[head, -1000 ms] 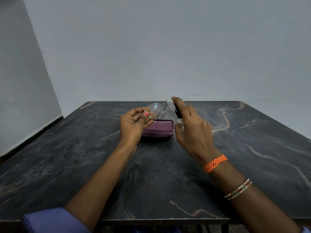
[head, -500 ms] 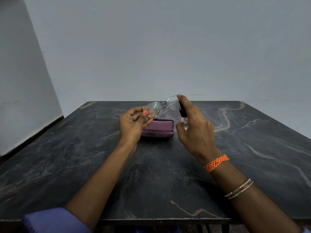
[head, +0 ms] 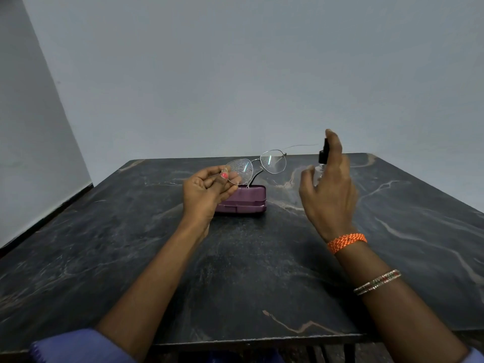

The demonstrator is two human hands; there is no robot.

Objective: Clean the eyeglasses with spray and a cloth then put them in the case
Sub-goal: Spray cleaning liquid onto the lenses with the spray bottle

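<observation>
My left hand (head: 207,189) pinches the thin-framed eyeglasses (head: 262,165) by the left end of the frame and holds them up over the table. Fine droplets speckle the left lens. A little to the right of the glasses, my right hand (head: 327,187) grips a small clear spray bottle (head: 321,163) with a black nozzle, the forefinger resting on top of the nozzle. The purple glasses case (head: 246,201) lies closed on the dark marble table (head: 248,271), just behind my left hand. No cloth is in view.
Grey walls stand behind and to the left of the table. The table's front edge runs along the bottom of the view, with a blue sleeve (head: 78,347) at the lower left.
My right hand has carried the spray bottle to the right and upward, away from the glasses. The left hand and the glasses have stayed almost still.
</observation>
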